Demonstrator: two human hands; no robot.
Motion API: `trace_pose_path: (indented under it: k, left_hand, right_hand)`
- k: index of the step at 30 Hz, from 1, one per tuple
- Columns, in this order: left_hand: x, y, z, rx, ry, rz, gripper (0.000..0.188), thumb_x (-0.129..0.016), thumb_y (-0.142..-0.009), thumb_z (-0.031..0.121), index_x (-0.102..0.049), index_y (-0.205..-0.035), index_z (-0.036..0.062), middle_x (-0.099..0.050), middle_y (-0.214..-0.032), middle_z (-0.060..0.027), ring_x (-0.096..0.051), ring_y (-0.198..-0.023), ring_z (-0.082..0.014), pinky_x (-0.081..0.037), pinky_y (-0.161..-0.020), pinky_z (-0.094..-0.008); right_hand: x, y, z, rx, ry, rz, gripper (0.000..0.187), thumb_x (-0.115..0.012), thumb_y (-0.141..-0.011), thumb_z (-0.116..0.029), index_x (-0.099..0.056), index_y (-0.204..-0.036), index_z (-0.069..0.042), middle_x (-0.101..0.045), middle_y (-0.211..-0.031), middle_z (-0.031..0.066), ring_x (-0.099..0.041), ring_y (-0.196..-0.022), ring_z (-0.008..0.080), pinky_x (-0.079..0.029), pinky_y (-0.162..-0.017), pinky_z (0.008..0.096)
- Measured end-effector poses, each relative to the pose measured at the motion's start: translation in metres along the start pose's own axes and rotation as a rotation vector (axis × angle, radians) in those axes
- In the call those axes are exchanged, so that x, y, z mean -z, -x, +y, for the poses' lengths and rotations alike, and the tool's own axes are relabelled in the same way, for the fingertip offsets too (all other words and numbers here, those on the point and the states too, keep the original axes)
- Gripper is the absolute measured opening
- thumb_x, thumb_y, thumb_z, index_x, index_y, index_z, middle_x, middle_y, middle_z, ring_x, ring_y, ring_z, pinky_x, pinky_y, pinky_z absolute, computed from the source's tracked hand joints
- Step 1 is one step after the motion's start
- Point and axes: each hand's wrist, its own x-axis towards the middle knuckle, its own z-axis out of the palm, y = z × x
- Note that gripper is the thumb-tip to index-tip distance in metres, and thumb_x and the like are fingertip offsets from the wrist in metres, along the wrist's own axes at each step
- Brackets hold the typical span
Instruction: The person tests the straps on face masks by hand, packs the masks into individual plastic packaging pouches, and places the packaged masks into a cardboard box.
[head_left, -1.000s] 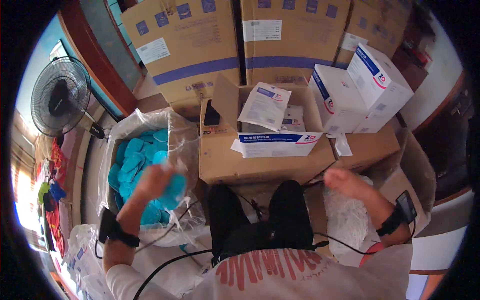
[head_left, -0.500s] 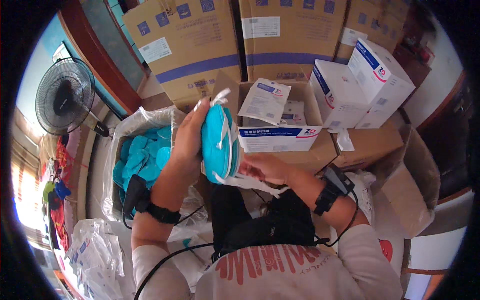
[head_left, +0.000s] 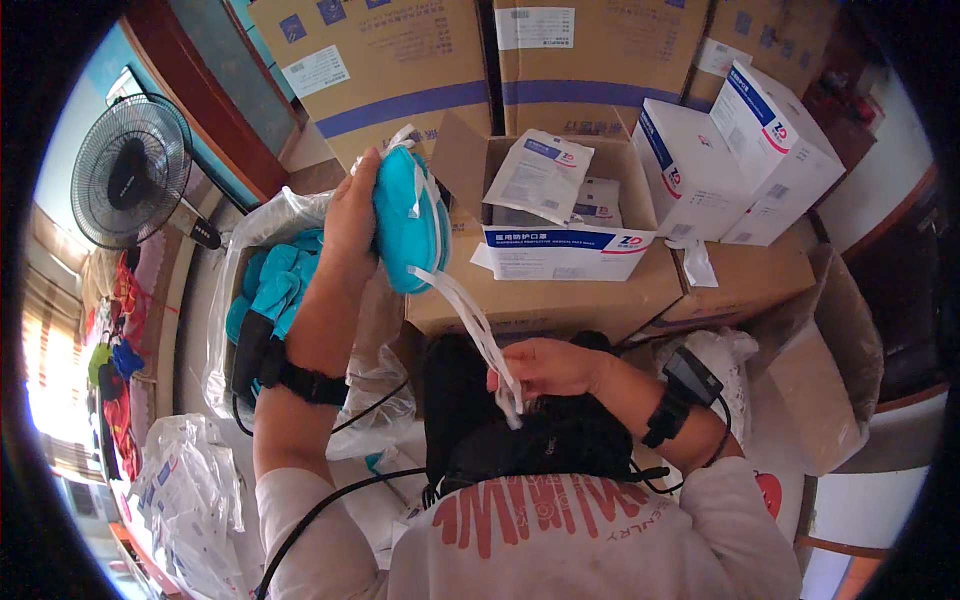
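My left hand (head_left: 350, 215) is closed round the back of a teal cup-shaped face mask (head_left: 398, 225), raised in front of me and tilted. Whether it is one mask or several nested together I cannot tell. White elastic straps (head_left: 465, 308) hang from the mask's lower end in a loose bundle. They run down to my right hand (head_left: 555, 367), whose fingers pinch them near their ends, above my lap. Left of my left forearm, a plastic-lined box (head_left: 222, 330) holds many loose teal masks (head_left: 285, 275).
Ahead stands an open white carton (head_left: 565, 263) with sealed packets (head_left: 540, 175) on a brown cardboard box (head_left: 450, 295). White boxes (head_left: 690, 170) stand right of it. Large cartons (head_left: 400, 80) line the back. An open carton (head_left: 825, 370), a fan (head_left: 130, 170) and a plastic bag (head_left: 190, 490) flank me.
My left hand has lifted the mask up and to the left. My right hand has moved down and slightly right, away from the mask, drawing the straps out toward my lap.
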Motion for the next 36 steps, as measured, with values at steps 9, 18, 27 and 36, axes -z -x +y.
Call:
trace_pose_path:
  k: [9, 18, 27, 36]
  left_hand:
    - [0.035, -0.012, -0.001, -0.033, -0.029, 0.119, 0.041, -0.047, -0.084, 0.039, -0.052, -0.101, 0.0024, -0.057, -0.087, -0.0065, -0.055, -0.076, -0.0144, -0.045, -0.069, -0.0283]
    - [0.066, -0.021, -0.027, -0.463, -0.872, 0.13, 0.043, -0.046, -0.083, 0.041, -0.048, -0.104, 0.004, -0.059, -0.087, -0.017, -0.057, -0.08, -0.029, -0.044, -0.069, -0.0369]
    - [0.02, 0.046, -0.063, -0.387, -1.382, -0.708, 0.047, -0.047, -0.075, 0.054, -0.059, -0.1, 0.0152, -0.061, -0.08, -0.0149, -0.058, -0.076, -0.0346, -0.046, -0.066, -0.0416]
    - [0.002, 0.063, -0.084, -0.038, -0.93, -1.15, 0.033, -0.047, -0.082, 0.037, -0.058, -0.099, 0.0103, -0.058, -0.089, -0.0179, -0.056, -0.083, -0.0302, -0.042, -0.074, -0.0357]
  right_hand:
    - [0.006, 0.006, 0.0, 0.116, -0.035, 0.12, 0.031, -0.037, -0.089, -0.032, -0.051, -0.083, -0.004, -0.046, -0.069, -0.0013, -0.04, -0.053, 0.0048, -0.031, -0.044, 0.0176]
    - [0.005, 0.018, -0.02, -0.006, 0.05, 0.143, 0.03, -0.038, -0.09, -0.029, -0.053, -0.093, -0.003, -0.034, -0.06, -0.0044, -0.032, -0.051, 0.0041, -0.027, -0.044, 0.0174]
    - [0.004, 0.013, -0.036, 0.235, 0.909, 0.319, 0.026, -0.042, -0.088, -0.025, -0.055, -0.086, -0.003, -0.052, -0.069, 0.0016, -0.046, -0.061, 0.0106, -0.04, -0.056, 0.028]
    - [-0.012, 0.017, -0.057, 0.141, 1.21, 0.352, 0.024, -0.041, -0.087, -0.022, -0.052, -0.088, 0.0, -0.055, -0.076, 0.0143, -0.054, -0.07, 0.0253, -0.041, -0.064, 0.0339]
